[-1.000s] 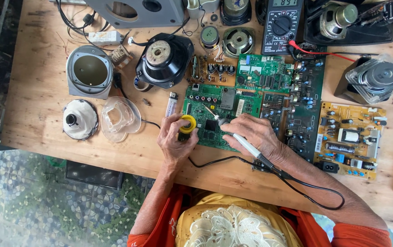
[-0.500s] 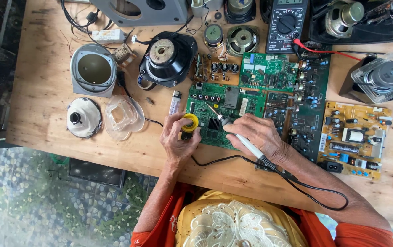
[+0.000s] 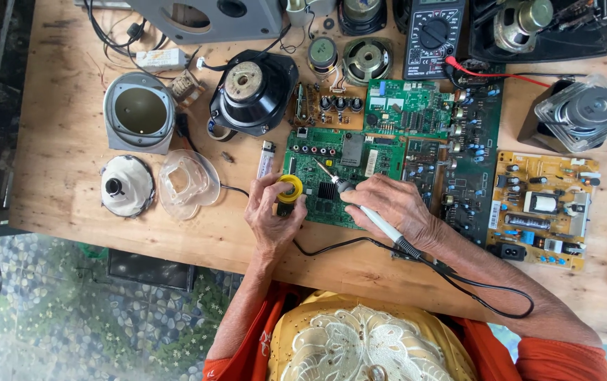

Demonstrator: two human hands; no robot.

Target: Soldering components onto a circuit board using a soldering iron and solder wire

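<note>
The wooden desk (image 3: 63, 141) carries everything shown. At its top edge lies a grey speaker panel (image 3: 205, 17) with round cut-outs. Below it sits a black loudspeaker (image 3: 253, 90), magnet upward, and to its left a grey speaker housing (image 3: 139, 113), an open shell with nothing visible inside. A clear plastic cover (image 3: 187, 182) lies just beside a white round cap (image 3: 127, 185). At far right, a dark speaker (image 3: 586, 113) sits inside a clear plastic case. A yellow circuit board (image 3: 540, 212) lies right of the dark boards. The green circuit board (image 3: 339, 173) lies at centre, under both my hands. My right hand (image 3: 402, 208) has its fingers clamped on a white soldering iron (image 3: 370, 215), its tip resting on the green board. My left hand (image 3: 272, 219) has its fingers closed on a small yellow solder spool (image 3: 290, 189) at the board's left edge. A small lighter (image 3: 266, 159) lies just above.
</note>
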